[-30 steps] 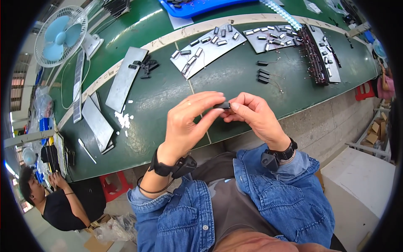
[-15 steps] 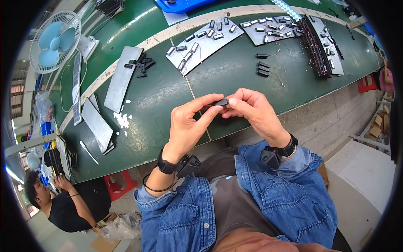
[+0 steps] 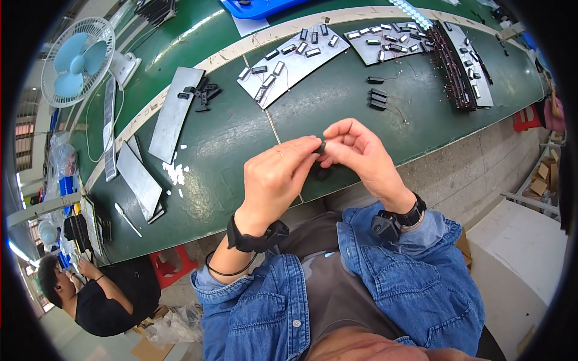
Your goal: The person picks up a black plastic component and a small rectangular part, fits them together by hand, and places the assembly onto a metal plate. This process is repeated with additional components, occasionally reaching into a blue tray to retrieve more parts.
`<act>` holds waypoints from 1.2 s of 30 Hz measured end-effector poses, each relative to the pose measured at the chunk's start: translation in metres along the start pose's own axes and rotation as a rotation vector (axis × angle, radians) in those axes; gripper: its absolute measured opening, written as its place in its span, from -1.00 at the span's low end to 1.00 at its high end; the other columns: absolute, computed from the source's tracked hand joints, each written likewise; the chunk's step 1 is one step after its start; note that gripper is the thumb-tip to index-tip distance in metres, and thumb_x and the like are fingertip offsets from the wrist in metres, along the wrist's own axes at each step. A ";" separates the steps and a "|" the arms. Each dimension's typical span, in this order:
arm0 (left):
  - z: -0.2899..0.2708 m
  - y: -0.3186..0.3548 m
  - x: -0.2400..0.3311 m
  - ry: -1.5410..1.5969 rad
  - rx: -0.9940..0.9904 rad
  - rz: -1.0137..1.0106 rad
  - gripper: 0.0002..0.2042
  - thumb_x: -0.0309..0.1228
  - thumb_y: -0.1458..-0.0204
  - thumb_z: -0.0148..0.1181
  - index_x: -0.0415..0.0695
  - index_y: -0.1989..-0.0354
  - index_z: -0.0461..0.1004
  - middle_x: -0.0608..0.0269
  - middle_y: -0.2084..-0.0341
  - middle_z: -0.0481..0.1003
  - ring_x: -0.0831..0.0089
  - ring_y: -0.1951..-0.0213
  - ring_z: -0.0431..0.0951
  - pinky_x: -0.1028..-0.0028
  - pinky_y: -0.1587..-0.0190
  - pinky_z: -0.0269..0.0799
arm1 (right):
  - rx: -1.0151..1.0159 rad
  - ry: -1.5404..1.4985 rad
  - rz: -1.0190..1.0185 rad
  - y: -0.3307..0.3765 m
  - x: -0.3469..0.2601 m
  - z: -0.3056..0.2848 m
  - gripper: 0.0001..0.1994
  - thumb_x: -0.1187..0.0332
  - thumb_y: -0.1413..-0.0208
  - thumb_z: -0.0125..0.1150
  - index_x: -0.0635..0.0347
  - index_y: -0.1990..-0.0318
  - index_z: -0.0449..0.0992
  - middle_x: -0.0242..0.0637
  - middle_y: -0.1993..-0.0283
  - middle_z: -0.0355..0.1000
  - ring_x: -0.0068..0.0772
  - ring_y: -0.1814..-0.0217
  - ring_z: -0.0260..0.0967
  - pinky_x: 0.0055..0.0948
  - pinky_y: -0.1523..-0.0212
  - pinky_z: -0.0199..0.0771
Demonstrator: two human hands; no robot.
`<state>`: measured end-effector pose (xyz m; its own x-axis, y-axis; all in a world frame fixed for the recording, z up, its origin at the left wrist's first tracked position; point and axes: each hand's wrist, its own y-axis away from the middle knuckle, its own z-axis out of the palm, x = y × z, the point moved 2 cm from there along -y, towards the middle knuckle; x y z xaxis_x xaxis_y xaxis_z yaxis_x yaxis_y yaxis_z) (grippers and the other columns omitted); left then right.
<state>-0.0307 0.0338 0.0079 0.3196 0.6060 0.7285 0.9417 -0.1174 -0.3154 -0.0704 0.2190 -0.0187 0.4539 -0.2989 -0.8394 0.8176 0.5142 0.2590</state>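
Note:
Above the near part of the green table, both hands meet at one small black part (image 3: 322,147), mostly covered by fingers. My left hand (image 3: 274,174) pinches its left side between thumb and fingertips. At the other side, my right hand (image 3: 361,156) grips it with thumb and curled fingers. Beyond the hands, several slim black modules with thin wires (image 3: 377,99) lie in a small group. Similar small black-and-white modules (image 3: 278,68) are spread over a grey metal plate (image 3: 289,39).
Loose black pieces (image 3: 208,95) lie by another grey plate (image 3: 176,114) on the left, near white scraps (image 3: 176,172) and a white pen-like tool (image 3: 127,219). A fan (image 3: 78,60) stands far left. Dark wired strips (image 3: 451,66) lie right. Another person (image 3: 108,295) sits lower left.
My left hand has turned, its back now facing up more, and its fingers cover more of the black part. My right hand stays nearly in place. The person at left has shifted slightly.

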 end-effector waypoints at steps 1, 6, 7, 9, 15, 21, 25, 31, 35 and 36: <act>0.003 -0.001 -0.001 -0.055 0.046 0.091 -0.78 -0.53 -0.09 0.37 -0.20 0.07 0.64 0.13 0.22 0.70 0.35 0.19 0.72 0.45 0.12 0.61 | -0.002 0.064 -0.035 0.000 0.000 0.001 -0.78 0.43 -0.36 0.20 0.27 -0.09 0.46 -0.30 0.10 0.51 -0.52 0.07 0.53 -0.51 -0.01 0.58; -0.001 0.000 0.003 -0.006 0.056 0.057 -0.75 -0.47 -0.06 0.40 -0.15 0.08 0.57 0.23 0.29 0.65 0.25 0.29 0.69 0.36 0.26 0.60 | 0.088 0.403 -0.270 0.015 -0.007 0.008 -0.67 0.53 -0.30 0.24 0.25 -0.19 0.46 -0.35 0.09 0.50 -0.59 0.11 0.48 -0.58 0.05 0.51; -0.002 0.001 0.003 0.075 0.012 -0.050 -0.74 -0.46 -0.06 0.39 -0.16 0.08 0.54 0.24 0.30 0.64 0.26 0.30 0.68 0.35 0.29 0.59 | 0.087 0.404 -0.269 0.016 -0.009 0.009 -0.67 0.53 -0.30 0.24 0.25 -0.19 0.46 -0.35 0.09 0.50 -0.59 0.11 0.48 -0.58 0.05 0.51; -0.001 0.004 0.002 0.014 -0.024 0.012 -0.76 -0.45 -0.07 0.39 -0.16 0.11 0.52 0.24 0.33 0.60 0.25 0.31 0.65 0.33 0.32 0.56 | 0.044 0.563 -0.337 0.019 -0.015 0.011 -0.67 0.55 -0.27 0.25 0.25 -0.18 0.48 -0.34 0.12 0.52 -0.56 0.13 0.48 -0.56 0.08 0.49; 0.004 0.010 0.007 -0.127 -0.149 0.282 -0.80 -0.41 -0.09 0.36 -0.15 0.31 0.42 0.21 0.45 0.43 0.25 0.38 0.52 0.28 0.40 0.46 | -0.113 0.924 -0.435 0.029 -0.020 0.000 -0.67 0.59 -0.17 0.30 0.30 -0.10 0.54 -0.25 0.16 0.55 -0.38 0.15 0.53 -0.45 0.11 0.52; 0.015 0.009 0.015 -0.089 -0.163 0.327 -0.78 -0.46 -0.03 0.41 -0.19 0.27 0.45 0.14 0.46 0.48 0.12 0.40 0.53 0.26 0.41 0.46 | -0.105 1.013 -0.546 0.045 -0.022 -0.004 -0.71 0.57 -0.08 0.35 0.30 0.01 0.59 -0.13 0.16 0.56 -0.13 0.12 0.55 -0.32 0.14 0.56; 0.021 0.000 0.012 -0.074 -0.101 0.247 -0.76 -0.47 -0.03 0.41 -0.20 0.16 0.50 0.14 0.36 0.56 0.15 0.29 0.58 0.28 0.29 0.50 | 0.064 1.173 -0.593 0.040 -0.038 -0.016 -0.76 0.56 -0.07 0.38 0.26 0.07 0.63 -0.16 0.15 0.57 -0.10 0.12 0.55 -0.30 0.15 0.56; 0.008 0.000 -0.008 -0.069 0.068 0.057 -0.72 -0.53 -0.09 0.35 -0.16 0.01 0.57 0.15 0.13 0.63 0.19 0.06 0.62 0.31 0.02 0.52 | 0.295 1.432 -0.660 0.030 -0.049 -0.056 -0.77 0.54 -0.05 0.41 0.21 0.10 0.65 -0.22 0.17 0.57 -0.14 0.18 0.52 -0.31 0.17 0.55; 0.010 0.001 -0.012 -0.064 0.066 0.069 -0.81 -0.57 -0.11 0.31 -0.16 0.10 0.60 0.17 0.14 0.63 0.19 0.08 0.63 0.32 0.02 0.53 | 0.360 1.459 -0.667 0.023 -0.049 -0.062 -0.79 0.54 -0.05 0.41 0.21 0.13 0.64 -0.24 0.19 0.55 -0.20 0.21 0.51 -0.34 0.19 0.54; 0.010 0.001 -0.013 -0.064 0.067 0.069 -0.81 -0.57 -0.11 0.31 -0.16 0.10 0.60 0.17 0.14 0.63 0.19 0.08 0.63 0.32 0.02 0.53 | 0.379 1.431 -0.627 0.021 -0.050 -0.062 -0.81 0.54 -0.06 0.41 0.22 0.15 0.63 -0.24 0.20 0.55 -0.22 0.21 0.51 -0.35 0.20 0.54</act>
<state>-0.0347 0.0337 -0.0081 0.3740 0.6473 0.6642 0.9078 -0.1092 -0.4049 -0.0980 0.2950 -0.0011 -0.4803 0.6969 -0.5326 0.8732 0.3222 -0.3658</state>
